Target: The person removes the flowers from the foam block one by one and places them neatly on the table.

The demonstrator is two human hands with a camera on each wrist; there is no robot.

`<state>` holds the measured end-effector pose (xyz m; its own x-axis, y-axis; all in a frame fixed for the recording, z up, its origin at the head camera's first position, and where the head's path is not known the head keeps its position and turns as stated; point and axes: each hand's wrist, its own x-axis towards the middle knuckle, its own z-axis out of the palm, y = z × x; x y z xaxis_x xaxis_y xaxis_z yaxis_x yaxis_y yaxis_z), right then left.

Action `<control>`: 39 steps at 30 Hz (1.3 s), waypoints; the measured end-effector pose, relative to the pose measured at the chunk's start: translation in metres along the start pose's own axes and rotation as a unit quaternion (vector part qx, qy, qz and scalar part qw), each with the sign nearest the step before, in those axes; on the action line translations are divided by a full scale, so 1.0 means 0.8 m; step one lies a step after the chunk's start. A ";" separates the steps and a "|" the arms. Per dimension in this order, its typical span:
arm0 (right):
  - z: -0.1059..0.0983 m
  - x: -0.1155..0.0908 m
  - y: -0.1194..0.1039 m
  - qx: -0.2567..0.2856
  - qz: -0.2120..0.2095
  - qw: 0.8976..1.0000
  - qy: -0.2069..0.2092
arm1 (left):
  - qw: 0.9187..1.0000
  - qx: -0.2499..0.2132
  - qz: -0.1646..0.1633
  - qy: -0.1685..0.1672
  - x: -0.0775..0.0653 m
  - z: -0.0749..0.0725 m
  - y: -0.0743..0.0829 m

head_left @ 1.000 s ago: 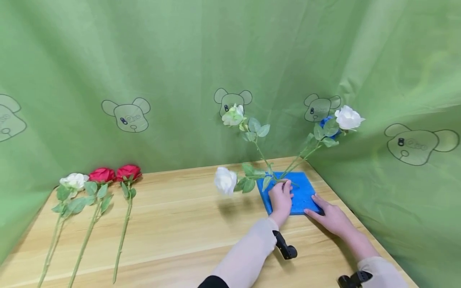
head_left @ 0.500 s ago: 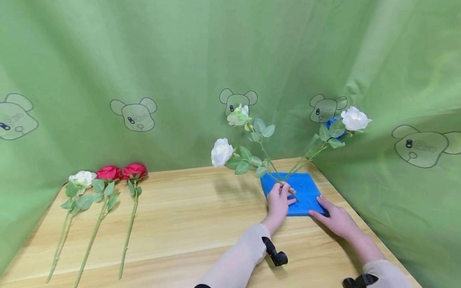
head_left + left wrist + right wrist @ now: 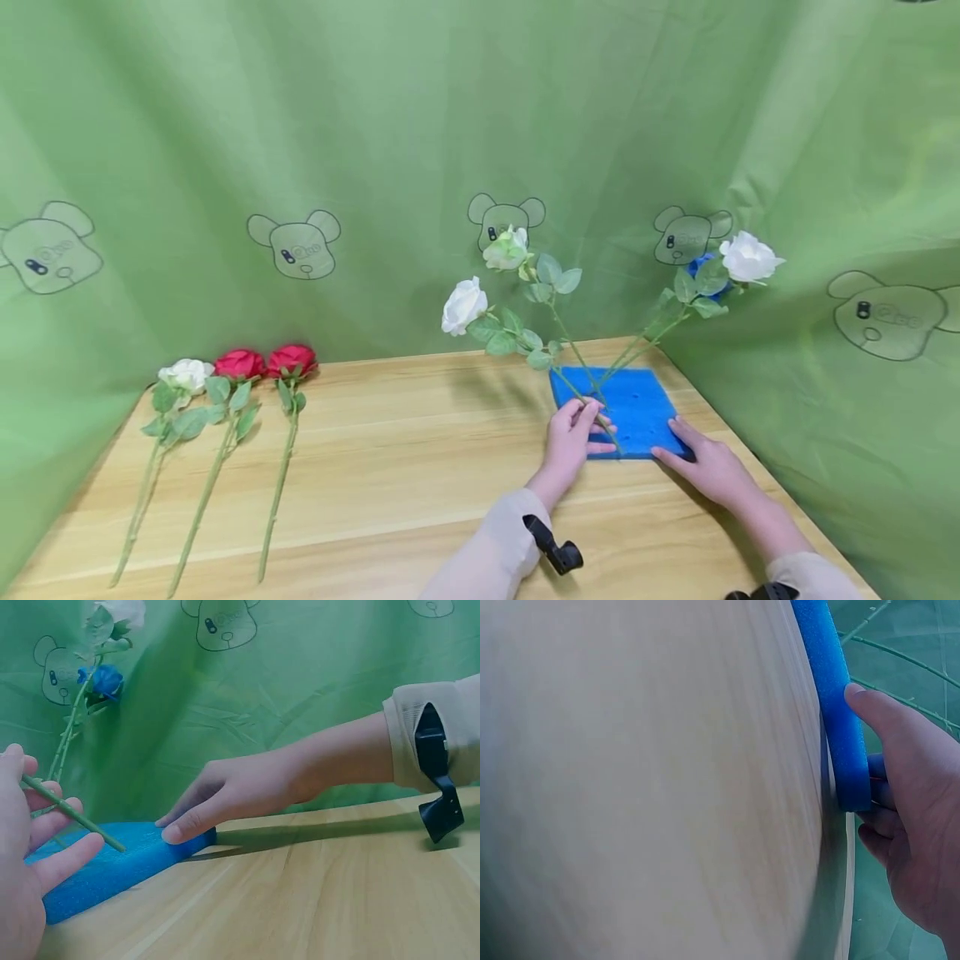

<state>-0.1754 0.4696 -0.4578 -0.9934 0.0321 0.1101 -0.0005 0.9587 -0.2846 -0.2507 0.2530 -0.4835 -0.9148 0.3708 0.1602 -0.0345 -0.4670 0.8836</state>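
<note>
My left hand [image 3: 567,442] pinches the lower stem of a white rose [image 3: 463,307] between thumb and fingers. The rose leans up to the left, and its cut stem end [image 3: 112,841] points down over the blue foam block [image 3: 637,408]; whether it touches the foam I cannot tell. My right hand [image 3: 712,471] grips the block's near right corner, thumb on the front edge and fingers round the side, as the right wrist view shows. A greenish-white rose [image 3: 506,248], another white rose [image 3: 750,257] and a blue rose [image 3: 701,265] stand slanted in the foam.
On the left of the wooden table [image 3: 390,467] lie a cream rose [image 3: 186,377] and two red roses [image 3: 240,364], stems toward me. A green curtain [image 3: 390,167] with bear prints closes off the back and right side.
My left hand has drawn back toward the block's front edge, and the held rose has swung from low and sideways to a raised slant. The right hand stays on the corner. The view shifted slightly.
</note>
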 end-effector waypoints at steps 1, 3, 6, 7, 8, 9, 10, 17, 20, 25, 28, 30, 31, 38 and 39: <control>-0.001 -0.001 0.000 0.001 0.001 1.000 0.000 | 1.000 0.001 -0.003 -0.001 -0.002 -0.001 0.001; -0.004 -0.002 0.001 0.000 0.002 1.000 0.000 | 1.000 0.007 -0.007 -0.004 -0.007 -0.004 0.004; -0.006 -0.003 0.004 -0.001 0.002 1.000 0.002 | 1.000 0.021 -0.009 -0.015 -0.016 -0.012 0.010; -0.005 -0.003 0.006 -0.001 0.002 1.000 0.002 | 0.999 0.027 -0.009 -0.019 -0.020 -0.015 0.012; -0.005 -0.003 0.007 -0.001 0.001 1.000 0.001 | 0.999 0.032 -0.010 -0.023 -0.023 -0.019 0.014; -0.003 -0.003 0.009 -0.002 0.001 1.000 -0.001 | 0.999 0.035 -0.010 -0.026 -0.027 -0.024 0.017; -0.002 -0.003 0.011 -0.002 0.001 1.000 -0.002 | 0.999 0.037 -0.013 -0.028 -0.031 -0.028 0.019; 0.009 -0.001 0.020 0.003 -0.001 1.000 0.000 | 0.996 0.080 -0.016 -0.032 -0.053 -0.067 0.035; 0.010 -0.001 0.021 0.005 -0.001 1.000 -0.002 | 0.995 0.092 -0.018 -0.027 -0.058 -0.084 0.044; 0.007 0.000 0.017 0.006 -0.002 1.000 -0.002 | 0.995 0.093 -0.022 -0.026 -0.069 -0.112 0.059; 0.006 0.001 0.015 0.004 -0.003 1.000 -0.001 | 0.995 0.095 -0.030 -0.019 -0.077 -0.128 0.068; 0.006 0.001 0.015 0.003 -0.004 1.000 -0.002 | 0.994 0.100 -0.037 -0.013 -0.082 -0.139 0.075; 0.007 0.002 0.015 0.002 -0.003 1.000 -0.002 | 0.994 0.103 -0.041 -0.008 -0.085 -0.144 0.078; 0.009 0.007 0.013 0.003 -0.004 1.000 -0.003 | 0.989 0.137 -0.046 0.019 -0.100 -0.176 0.097; 0.010 0.007 0.013 0.003 -0.005 1.000 -0.002 | 0.989 0.139 -0.044 0.020 -0.102 -0.180 0.099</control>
<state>-0.1823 0.4773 -0.4675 -0.9938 0.0209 0.1089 -0.0116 0.9571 -0.2894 -0.2371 0.0699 -0.4899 -0.9281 0.3666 0.0642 -0.0082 -0.1926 0.9812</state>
